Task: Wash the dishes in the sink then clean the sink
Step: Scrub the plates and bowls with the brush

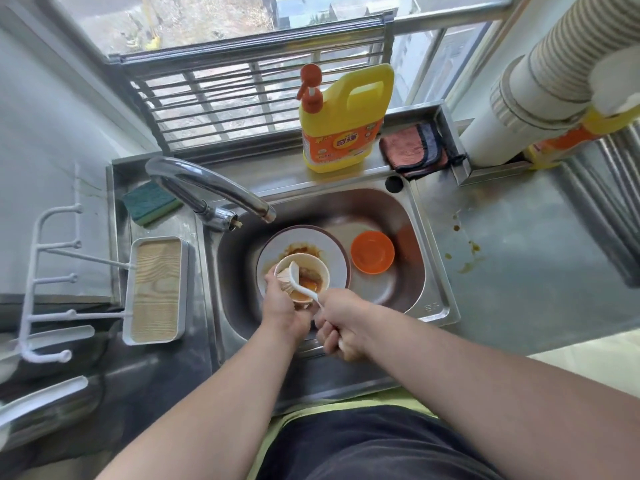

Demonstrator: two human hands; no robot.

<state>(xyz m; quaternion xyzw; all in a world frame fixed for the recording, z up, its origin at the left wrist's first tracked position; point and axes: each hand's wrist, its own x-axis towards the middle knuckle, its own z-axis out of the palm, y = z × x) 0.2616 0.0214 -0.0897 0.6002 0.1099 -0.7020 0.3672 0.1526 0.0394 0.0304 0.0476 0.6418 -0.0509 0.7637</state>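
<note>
we note the sink as landmark. inside it, toward its left half, a white plate with brown sauce smears; just right of the plate, an orange bowl. over the plate's near edge, the left hand grips a small white cup, tilted, with orange residue inside. the right hand has its fingers clenched on the handle of a white spoon, whose bowl rests in the cup. we judge this the scraping step, before washing proper. tap at the sink's back left shows no water. sponge lies left of the tap, detergent bottle behind the sink. next we likely need water, then sponge and soap.
</note>
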